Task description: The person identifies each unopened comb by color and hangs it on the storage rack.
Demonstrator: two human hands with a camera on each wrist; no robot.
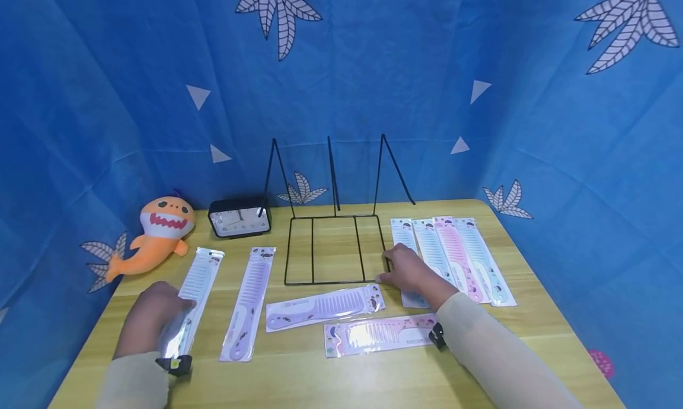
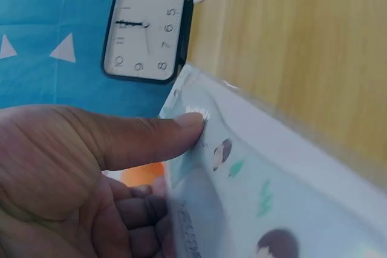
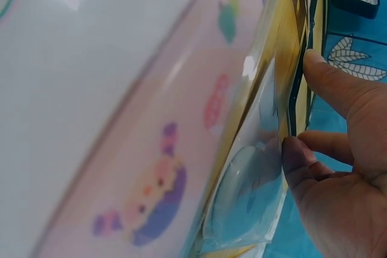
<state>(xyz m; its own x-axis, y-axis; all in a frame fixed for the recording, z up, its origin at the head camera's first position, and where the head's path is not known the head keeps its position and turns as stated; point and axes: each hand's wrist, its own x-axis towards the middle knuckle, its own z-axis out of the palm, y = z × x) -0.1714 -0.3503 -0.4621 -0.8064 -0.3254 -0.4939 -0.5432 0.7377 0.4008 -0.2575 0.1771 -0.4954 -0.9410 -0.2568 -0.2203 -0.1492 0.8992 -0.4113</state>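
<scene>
**Hands at the packaged combs and wire rack**

Left hand (image 1: 152,314) pinches the leftmost packaged comb (image 1: 193,296), thumb on top, at the counter's (image 1: 299,373) left edge. Right hand (image 1: 408,271), fingers loosely extended, touches the black wire rack's (image 1: 333,249) front right corner.

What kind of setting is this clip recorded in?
Probably a staged recording booth rather than a lived-in room: blue leaf-print fabric hangs on all sides of a small wooden table, where packaged combs, a wire rack and a clock are laid out.

Eight packaged combs (image 1: 248,302), one rack (image 1: 333,249), one clock (image 1: 239,218), one toy (image 1: 157,234)
</scene>
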